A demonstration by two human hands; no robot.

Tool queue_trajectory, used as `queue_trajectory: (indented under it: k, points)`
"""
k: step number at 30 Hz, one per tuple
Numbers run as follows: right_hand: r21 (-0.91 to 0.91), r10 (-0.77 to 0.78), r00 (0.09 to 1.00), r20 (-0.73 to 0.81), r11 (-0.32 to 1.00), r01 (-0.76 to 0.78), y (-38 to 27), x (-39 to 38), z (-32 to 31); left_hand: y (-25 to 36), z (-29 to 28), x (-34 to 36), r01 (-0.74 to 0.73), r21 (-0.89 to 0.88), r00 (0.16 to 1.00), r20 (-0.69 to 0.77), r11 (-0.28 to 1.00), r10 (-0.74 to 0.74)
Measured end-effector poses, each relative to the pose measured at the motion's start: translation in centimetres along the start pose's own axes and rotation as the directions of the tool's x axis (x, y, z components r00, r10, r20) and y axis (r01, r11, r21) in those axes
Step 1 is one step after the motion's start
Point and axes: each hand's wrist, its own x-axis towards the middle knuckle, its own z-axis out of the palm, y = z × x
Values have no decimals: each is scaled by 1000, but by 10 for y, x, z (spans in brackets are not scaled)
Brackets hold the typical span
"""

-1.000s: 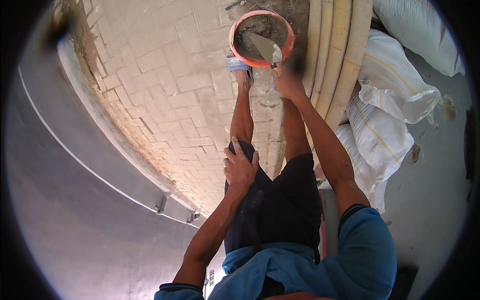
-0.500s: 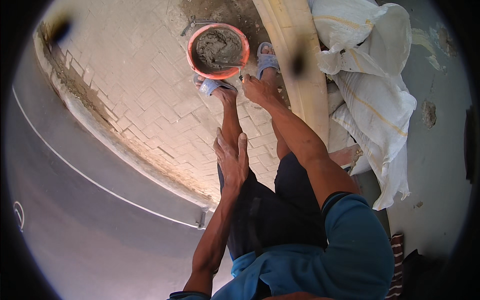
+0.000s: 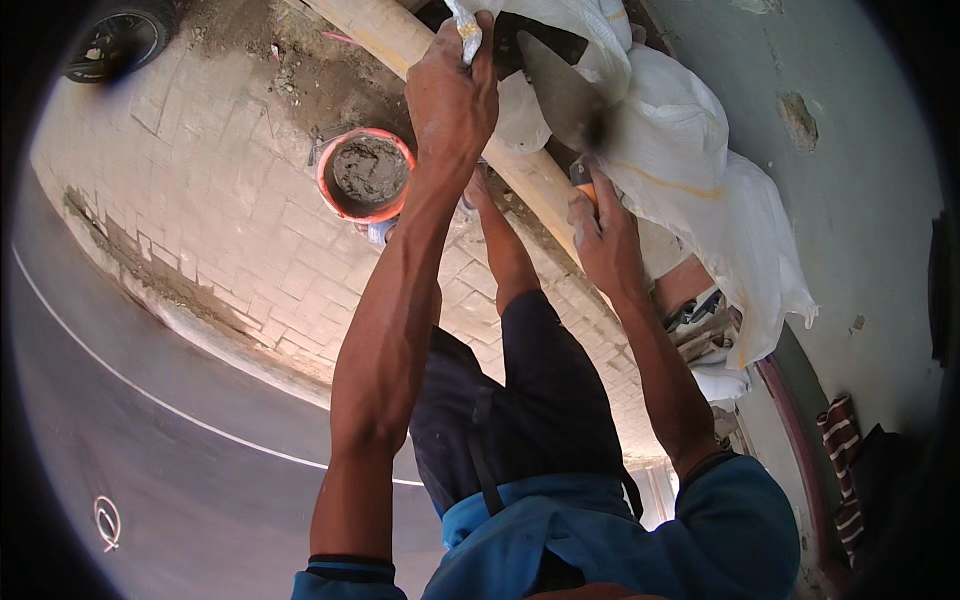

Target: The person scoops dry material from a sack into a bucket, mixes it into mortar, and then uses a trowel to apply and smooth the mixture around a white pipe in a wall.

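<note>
Head view: mortar [image 3: 370, 168] remains in the bucket [image 3: 338, 206]; right of it, the left hand [image 3: 450, 98] pinches a sack edge [image 3: 464, 32], the right hand [image 3: 610, 242] clasps a trowel [image 3: 560, 95].

The left arm [image 3: 385, 310] is stretched far forward and somewhat inward, and its elbow is bent only slightly. The left hand [image 3: 455, 100] is closed, with its back turned upward. The right arm [image 3: 665, 360] is bent at the elbow, and the right hand [image 3: 610, 240] is held nearer to the body, with fingers curled.
</note>
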Motion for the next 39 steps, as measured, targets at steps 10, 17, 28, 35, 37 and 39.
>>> queue_trajectory:
  k: [10,17,28,35,37,39]
  points:
    - [-595,-266,956,-126,791,142,72,218,30,8,8,-48,-33,-261,999,25,965,41]
    - [-678,-104,955,276,684,270,100,225,35,6,0,-10,69,-321,996,71,944,-49]
    - [245,316,854,413,865,-438,43,260,68,-10,2,7,-14,-408,998,58,913,40]
    - [298,54,887,458,931,-210,68,265,70,2,9,19,-12,-404,997,63,915,41]
    - [336,74,894,443,910,-242,80,258,65,8,9,23,22,-430,997,79,903,14]
    - [359,120,872,474,879,-315,88,249,60,11,4,22,55,-443,996,88,895,-18]
